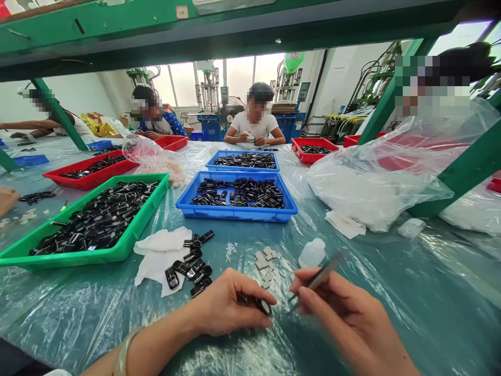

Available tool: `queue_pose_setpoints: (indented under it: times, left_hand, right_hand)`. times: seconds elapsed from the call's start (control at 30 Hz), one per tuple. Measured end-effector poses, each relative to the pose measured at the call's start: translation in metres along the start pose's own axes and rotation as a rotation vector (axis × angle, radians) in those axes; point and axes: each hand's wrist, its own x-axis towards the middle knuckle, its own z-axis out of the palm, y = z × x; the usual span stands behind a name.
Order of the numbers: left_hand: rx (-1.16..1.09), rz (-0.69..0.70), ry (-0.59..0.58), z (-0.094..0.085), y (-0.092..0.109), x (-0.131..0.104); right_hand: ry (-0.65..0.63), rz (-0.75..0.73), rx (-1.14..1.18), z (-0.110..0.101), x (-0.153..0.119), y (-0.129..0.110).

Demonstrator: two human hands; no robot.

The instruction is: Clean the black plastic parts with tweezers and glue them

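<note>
Between thumb and fingers, my left hand point(230, 305) grips a small black part point(264, 307) with a pale oval face; most of it is hidden by the fingers. My right hand point(344, 313) pinches a pair of tweezers point(323, 272), its tip pointing down at the table near the part. The tweezers are blurred, and I cannot tell whether the tip holds anything. Just beyond my hands lie small pale square pieces point(262, 261) and a cluster of tiny white slivers point(230, 251). Left of these, loose black parts point(195, 269) rest partly on a white cloth point(156, 250).
A green tray point(129, 245) and two blue trays, a near one point(235, 213) and a far one point(242, 168), hold many black parts. Red trays point(88, 180) stand farther back. A translucent bottle point(312, 253) and a large plastic bag point(364, 193) are at right. Several people sit opposite.
</note>
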Motion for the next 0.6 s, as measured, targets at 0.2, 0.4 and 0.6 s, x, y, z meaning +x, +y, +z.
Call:
queue_pose_setpoints:
  times: [0.2, 0.4, 0.6]
  left_hand:
    - [0.012, -0.015, -0.047, 0.001, 0.002, -0.002]
    - [0.042, 0.007, -0.124, 0.000, 0.004, -0.003]
    - [0.079, -0.004, -0.161, 0.000, 0.007, -0.005]
  right_hand:
    - [0.082, -0.052, 0.165, 0.002, -0.009, -0.011]
    - [0.056, -0.276, 0.043, 0.004, -0.006, -0.002]
    - [0.072, -0.476, -0.014, 0.008, -0.003, 0.000]
